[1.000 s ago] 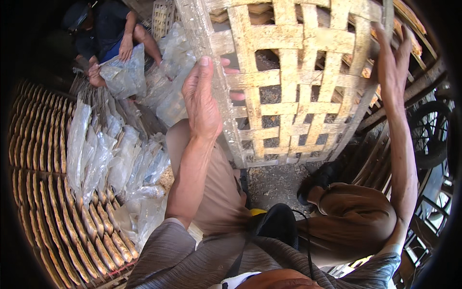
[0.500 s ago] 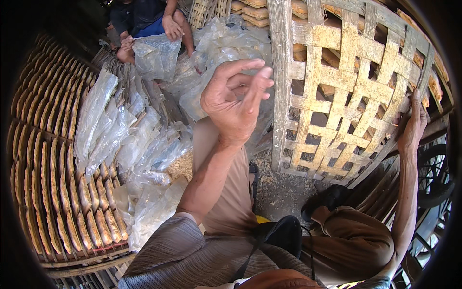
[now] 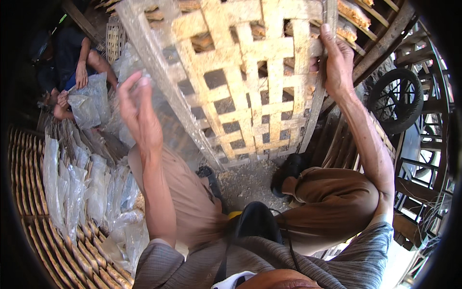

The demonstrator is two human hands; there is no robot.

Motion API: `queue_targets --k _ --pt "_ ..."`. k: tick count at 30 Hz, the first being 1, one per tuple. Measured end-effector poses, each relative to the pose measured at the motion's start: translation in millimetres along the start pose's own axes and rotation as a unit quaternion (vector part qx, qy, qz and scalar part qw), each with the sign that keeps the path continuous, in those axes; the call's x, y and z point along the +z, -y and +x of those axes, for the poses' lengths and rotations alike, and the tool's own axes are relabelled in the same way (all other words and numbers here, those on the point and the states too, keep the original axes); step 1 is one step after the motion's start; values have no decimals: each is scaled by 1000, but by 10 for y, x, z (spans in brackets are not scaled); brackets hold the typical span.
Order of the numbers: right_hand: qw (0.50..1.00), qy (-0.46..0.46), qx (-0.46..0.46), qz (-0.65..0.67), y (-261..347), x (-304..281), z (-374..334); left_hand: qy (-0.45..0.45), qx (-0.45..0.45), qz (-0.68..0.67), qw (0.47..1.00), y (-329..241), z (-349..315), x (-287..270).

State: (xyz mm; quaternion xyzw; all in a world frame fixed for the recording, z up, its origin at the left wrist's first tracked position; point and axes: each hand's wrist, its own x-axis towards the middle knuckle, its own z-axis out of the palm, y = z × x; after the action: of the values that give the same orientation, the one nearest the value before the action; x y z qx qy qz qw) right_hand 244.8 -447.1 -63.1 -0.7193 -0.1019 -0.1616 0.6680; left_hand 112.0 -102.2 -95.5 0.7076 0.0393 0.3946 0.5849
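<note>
A woven bamboo tray (image 3: pixel 224 58) stands tilted before me, with pale flat slats and wooden side rails. My right hand (image 3: pixel 338 62) is wrapped round its right rail, fingers partly hidden behind it. My left hand (image 3: pixel 140 113) is raised left of the tray's left rail, apart from it. Its fingers and thumb are stretched upward, slightly blurred, with nothing seen in them. Through the gaps and beyond the tray, rough orange-brown slabs (image 3: pixel 353 13) show on racks.
Crumpled clear plastic sheets (image 3: pixel 98 188) lie at left, beside rows of upright brown slabs (image 3: pixel 57 253). Far left, a seated co-worker (image 3: pixel 67 62) holds a plastic sheet (image 3: pixel 91 103). A black spoked wheel (image 3: pixel 415 103) and wooden slats stand at right. Crumbs litter the ground (image 3: pixel 245 185).
My view has swung to the right, so the tray and both hands appear further left. My left hand's fingers have straightened from a curled pose. My right hand keeps its hold on the rail.
</note>
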Motion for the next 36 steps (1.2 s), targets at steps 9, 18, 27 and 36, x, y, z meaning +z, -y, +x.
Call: queue_targets --k 9,18,27,36 --pt "987 -49 -33 -152 -42 31 225 83 -125 -190 970 -22 -138 173" --pt "735 157 -517 -410 295 776 -411 97 -90 -194 972 -52 -132 204" --pt "718 228 -559 -346 70 1373 -814 75 -131 -233 961 -74 -166 270" --pt "752 338 -509 -246 93 1324 -685 67 -192 -256 945 -94 -155 253"
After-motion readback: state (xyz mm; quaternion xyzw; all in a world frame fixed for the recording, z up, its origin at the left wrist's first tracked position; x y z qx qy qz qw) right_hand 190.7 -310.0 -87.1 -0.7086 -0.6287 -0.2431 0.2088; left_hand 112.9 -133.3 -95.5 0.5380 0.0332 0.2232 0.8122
